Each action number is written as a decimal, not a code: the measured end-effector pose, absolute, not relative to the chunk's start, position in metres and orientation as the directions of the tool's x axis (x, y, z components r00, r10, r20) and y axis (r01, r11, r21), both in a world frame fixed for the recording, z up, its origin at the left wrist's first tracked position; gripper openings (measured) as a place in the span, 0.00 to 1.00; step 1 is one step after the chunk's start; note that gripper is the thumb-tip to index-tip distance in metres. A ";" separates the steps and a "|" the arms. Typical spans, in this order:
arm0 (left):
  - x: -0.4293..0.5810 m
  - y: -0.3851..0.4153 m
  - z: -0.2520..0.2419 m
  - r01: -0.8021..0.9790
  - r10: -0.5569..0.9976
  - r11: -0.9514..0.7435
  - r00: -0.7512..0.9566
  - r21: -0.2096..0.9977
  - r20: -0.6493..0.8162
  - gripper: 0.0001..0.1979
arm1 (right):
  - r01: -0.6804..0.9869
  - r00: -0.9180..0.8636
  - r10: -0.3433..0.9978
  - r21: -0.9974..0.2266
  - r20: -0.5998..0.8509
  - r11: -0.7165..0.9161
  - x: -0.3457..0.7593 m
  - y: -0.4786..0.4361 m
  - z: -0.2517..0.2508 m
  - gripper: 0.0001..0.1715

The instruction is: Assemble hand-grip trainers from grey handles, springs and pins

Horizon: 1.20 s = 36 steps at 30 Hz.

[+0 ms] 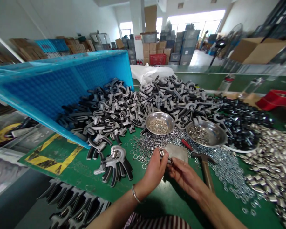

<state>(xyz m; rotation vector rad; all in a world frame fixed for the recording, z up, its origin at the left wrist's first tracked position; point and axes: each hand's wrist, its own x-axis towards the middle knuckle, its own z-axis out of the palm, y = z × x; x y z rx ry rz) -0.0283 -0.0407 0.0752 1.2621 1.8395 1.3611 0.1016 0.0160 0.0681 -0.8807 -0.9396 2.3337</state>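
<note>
My left hand [154, 167], a bangle at its wrist, is closed round a shiny metal spring [161, 152]. A small dark part [169, 161] sits between the two hands, joined to or lying against the spring; I cannot tell which. The fingertips of my right hand [184, 178] pinch this dark part from the right. Both hands are over a flat metal plate [177, 152] on the green table. Loose metal rings [139, 152] lie just beyond. To the left, several assembled hand grips [115, 162] with grey and black handles and coil springs are piled together.
A tilted blue crate [62, 79] spills grey and black handles [124, 108] across the table. Two steel bowls [152, 129] [219, 140] hold small metal parts. A hammer [207, 175], a red-handled tool [187, 144], nuts [228, 175] and many springs [276, 152] lie right.
</note>
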 end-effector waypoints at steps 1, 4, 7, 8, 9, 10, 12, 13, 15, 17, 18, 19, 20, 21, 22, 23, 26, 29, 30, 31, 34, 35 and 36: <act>-0.028 -0.041 0.074 0.367 0.892 0.073 -0.439 0.927 0.104 0.13 | -0.173 -0.684 0.620 -0.740 -0.385 -0.650 0.102 0.016 0.067 0.17; -0.024 -0.042 0.072 0.338 0.877 0.089 -0.472 0.937 0.088 0.13 | -0.118 -0.671 0.671 -0.848 -0.315 -0.517 0.105 0.015 0.065 0.15; -0.018 -0.044 0.077 0.311 0.866 0.077 -0.491 0.947 0.090 0.11 | 0.015 -0.580 0.809 -0.994 -0.098 -0.110 0.114 0.013 0.066 0.11; -0.016 -0.045 0.080 0.305 0.867 0.072 -0.489 0.950 0.091 0.11 | 0.072 -0.558 0.830 -0.995 0.020 0.072 0.117 0.013 0.066 0.10; -0.014 -0.046 0.084 0.302 0.871 0.065 -0.482 0.951 0.093 0.11 | 0.119 -0.553 0.821 -0.962 0.142 0.246 0.120 0.013 0.067 0.09; -0.013 -0.048 0.087 0.300 0.876 0.054 -0.471 0.952 0.098 0.12 | 0.149 -0.566 0.786 -0.907 0.248 0.393 0.122 0.014 0.067 0.08; -0.011 -0.051 0.090 0.292 0.888 0.028 -0.447 0.956 0.110 0.12 | 0.164 -0.606 0.697 -0.798 0.383 0.580 0.124 0.015 0.067 0.09; -0.012 -0.052 0.090 0.285 0.891 0.022 -0.440 0.958 0.110 0.12 | 0.168 -0.621 0.665 -0.758 0.415 0.631 0.123 0.014 0.066 0.11; -0.014 -0.053 0.086 0.277 0.889 0.045 -0.450 0.960 0.088 0.13 | 0.207 -0.656 0.621 -0.689 0.428 0.694 0.122 0.013 0.063 0.16; -0.019 -0.050 0.076 0.261 0.879 0.091 -0.474 0.961 0.046 0.14 | 0.256 -0.731 0.566 -0.615 0.381 0.746 0.127 0.016 0.060 0.20; -0.021 -0.047 0.072 0.240 0.874 0.108 -0.486 0.965 0.023 0.15 | 0.273 -0.781 0.529 -0.581 0.332 0.767 0.133 0.021 0.060 0.22; -0.023 -0.043 0.067 0.205 0.872 0.117 -0.490 0.972 -0.002 0.17 | 0.292 -0.819 0.502 -0.553 0.277 0.781 0.143 0.030 0.060 0.23; -0.025 -0.039 0.064 0.158 0.873 0.121 -0.486 0.980 -0.029 0.19 | 0.340 -0.827 0.514 -0.527 0.225 0.779 0.156 0.042 0.062 0.24; -0.027 -0.035 0.063 0.111 0.875 0.119 -0.480 0.987 -0.052 0.21 | 0.411 -0.806 0.561 -0.504 0.189 0.760 0.174 0.059 0.064 0.24; -0.028 -0.030 0.063 0.070 0.876 0.116 -0.478 0.991 -0.069 0.22 | 0.510 -0.739 0.650 -0.484 0.178 0.712 0.193 0.080 0.068 0.23; -0.028 -0.026 0.065 0.042 0.874 0.111 -0.480 0.993 -0.078 0.24 | 0.678 -0.575 0.795 -0.433 0.193 0.595 0.215 0.103 0.072 0.19; -0.020 -0.016 0.071 -0.009 0.867 0.108 -0.488 0.994 -0.099 0.27 | 0.875 -0.247 0.939 -0.361 0.241 0.323 0.273 0.180 0.084 0.19; 0.000 -0.013 0.073 -0.056 0.900 0.125 -0.413 0.991 -0.137 0.28 | 0.944 -0.088 0.975 -0.295 0.205 0.147 0.300 0.239 0.084 0.13; 0.007 -0.013 0.073 -0.065 0.916 0.132 -0.374 0.989 -0.147 0.28 | 0.956 -0.056 0.983 -0.275 0.178 0.104 0.302 0.252 0.082 0.11; 0.014 -0.013 0.071 -0.070 0.927 0.139 -0.340 0.988 -0.154 0.27 | 0.965 -0.027 0.989 -0.255 0.148 0.065 0.302 0.262 0.078 0.11; 0.027 -0.013 0.068 -0.083 0.942 0.156 -0.288 0.984 -0.174 0.28 | 0.978 0.042 0.996 -0.206 0.080 -0.025 0.298 0.276 0.071 0.14; 0.028 -0.013 0.068 -0.087 0.941 0.156 -0.291 0.984 -0.175 0.28 | 0.980 0.054 0.996 -0.195 0.070 -0.039 0.299 0.277 0.071 0.14; 0.026 -0.013 0.069 -0.088 0.938 0.152 -0.301 0.984 -0.172 0.27 | 0.981 0.059 0.996 -0.188 0.063 -0.046 0.301 0.277 0.073 0.13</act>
